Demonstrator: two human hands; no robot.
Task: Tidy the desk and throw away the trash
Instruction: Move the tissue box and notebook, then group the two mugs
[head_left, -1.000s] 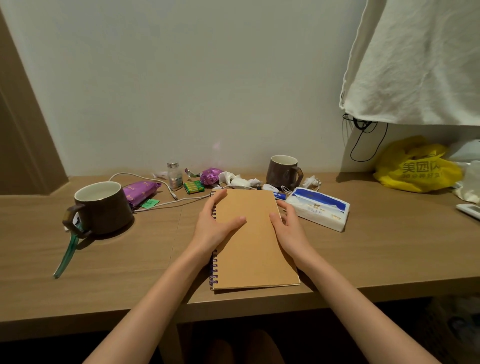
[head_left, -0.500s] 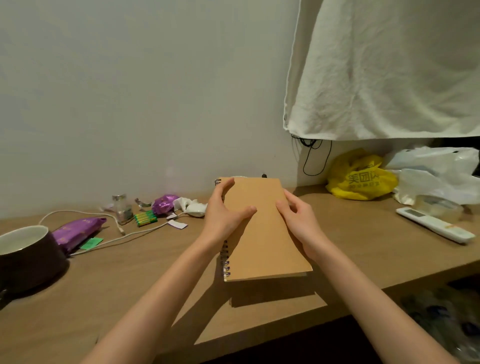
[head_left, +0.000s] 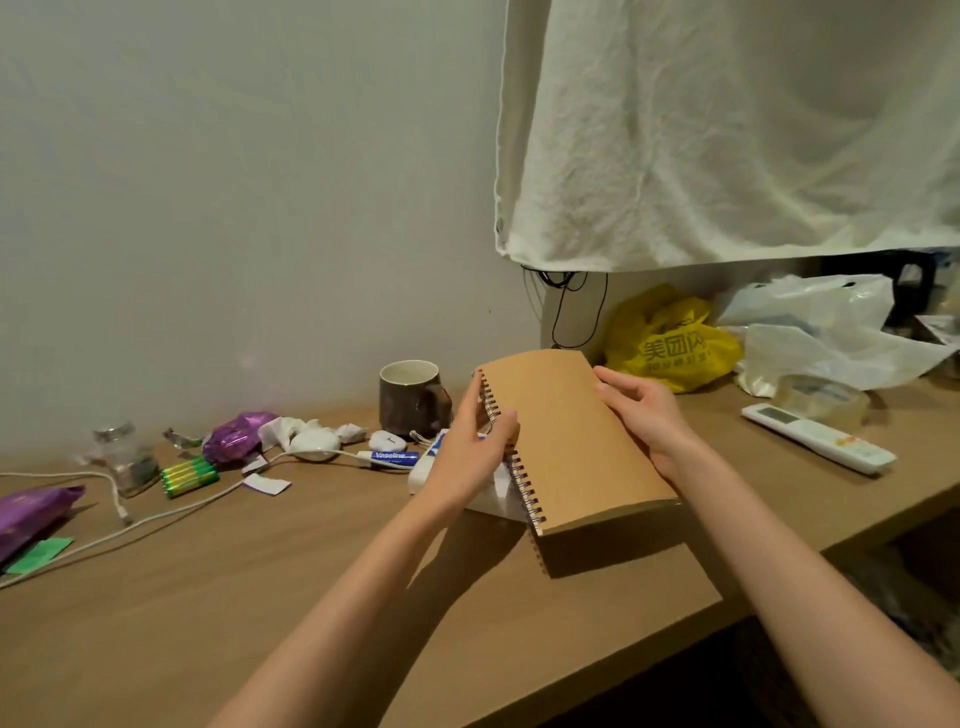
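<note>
You hold the spiral notebook just right of the brown mug, clear of the worktop; left hand and right hand clasp opposite edges, fingers curled, probably for stowing.

This is a lived-in room of a home, not a workplace. A wooden counter runs along a plain pale wall, strewn with personal odds and ends: a brown mug, a lip balm tube, green batteries, a purple wrapper, crumpled tissues and a white charging cable. At the far right lie a yellow delivery bag, white plastic bags and an air-conditioner remote. A rumpled white cloth hangs above.
</note>
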